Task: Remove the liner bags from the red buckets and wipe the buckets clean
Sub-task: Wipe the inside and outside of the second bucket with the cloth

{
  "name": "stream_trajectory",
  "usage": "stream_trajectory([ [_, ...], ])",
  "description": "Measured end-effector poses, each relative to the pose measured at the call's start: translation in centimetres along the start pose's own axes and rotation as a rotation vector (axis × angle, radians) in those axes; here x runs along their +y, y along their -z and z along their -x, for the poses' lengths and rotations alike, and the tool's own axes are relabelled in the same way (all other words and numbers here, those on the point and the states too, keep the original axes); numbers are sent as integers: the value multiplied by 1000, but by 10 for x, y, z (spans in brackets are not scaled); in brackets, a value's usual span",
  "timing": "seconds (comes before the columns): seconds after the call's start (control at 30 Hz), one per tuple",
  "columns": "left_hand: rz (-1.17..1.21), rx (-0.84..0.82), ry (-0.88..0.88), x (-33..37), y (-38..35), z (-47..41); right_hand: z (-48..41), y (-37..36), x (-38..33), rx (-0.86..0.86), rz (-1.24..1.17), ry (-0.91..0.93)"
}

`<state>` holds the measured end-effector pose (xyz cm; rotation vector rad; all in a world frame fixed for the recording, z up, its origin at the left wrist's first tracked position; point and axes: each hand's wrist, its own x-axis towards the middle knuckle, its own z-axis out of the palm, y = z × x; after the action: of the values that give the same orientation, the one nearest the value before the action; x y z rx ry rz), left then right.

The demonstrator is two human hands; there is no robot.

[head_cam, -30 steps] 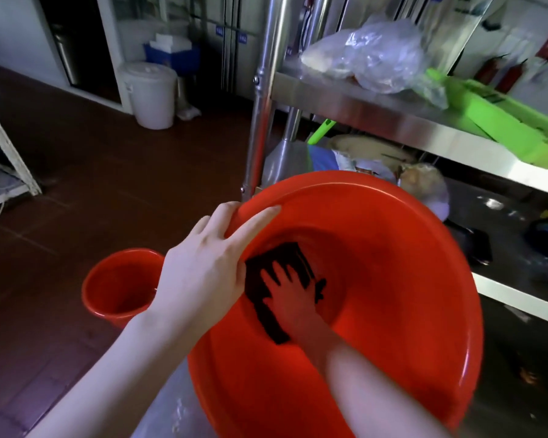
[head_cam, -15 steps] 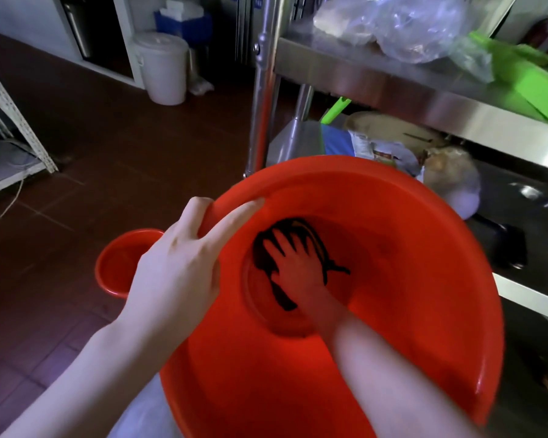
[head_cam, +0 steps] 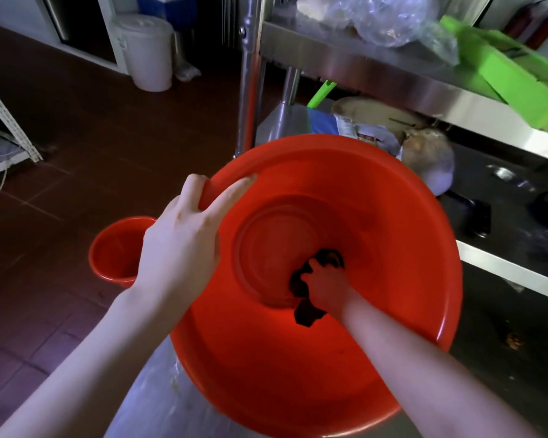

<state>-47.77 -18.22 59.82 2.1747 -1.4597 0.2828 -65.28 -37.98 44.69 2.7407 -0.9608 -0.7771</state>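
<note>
Down on the floor, the small red bucket [head_cam: 121, 251] waits, no liner showing. The left hand [head_cam: 181, 248] keeps its grip curled over the rim, steadying the big red bucket [head_cam: 393, 248] tilted on the counter [head_cam: 146, 406]. Here's the shift: the dark cloth [head_cam: 309, 314] has swept from mid-base to the base's right edge, and the right hand [head_cam: 326, 286] now bunches it instead of pressing flat. The base looks wiped; the walls are probably next.
</note>
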Motion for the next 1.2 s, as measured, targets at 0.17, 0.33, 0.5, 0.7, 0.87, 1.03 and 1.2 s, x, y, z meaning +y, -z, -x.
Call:
stream_trajectory([
  [0.17,-17,9,-13,1,2,4,-2,-15,-51,-114,-141,210],
  [0.33,-5,7,25,12,0,4,-27,4,-92,-126,-901,175],
  [0.5,-3,-12,36,10,1,8,-21,1,-101,-65,-1088,173],
  [0.7,-13,-37,21,10,6,6,-7,8,-32,-273,-33,75],
  [0.87,-10,-40,21,13,6,8,-13,23,21,-90,552,-52],
  [1.03,-5,-21,36,13,5,7,-17,16,23,-83,496,-29],
  [1.2,2,1,49,17,3,8,-2,4,-9,-325,-83,67],
])
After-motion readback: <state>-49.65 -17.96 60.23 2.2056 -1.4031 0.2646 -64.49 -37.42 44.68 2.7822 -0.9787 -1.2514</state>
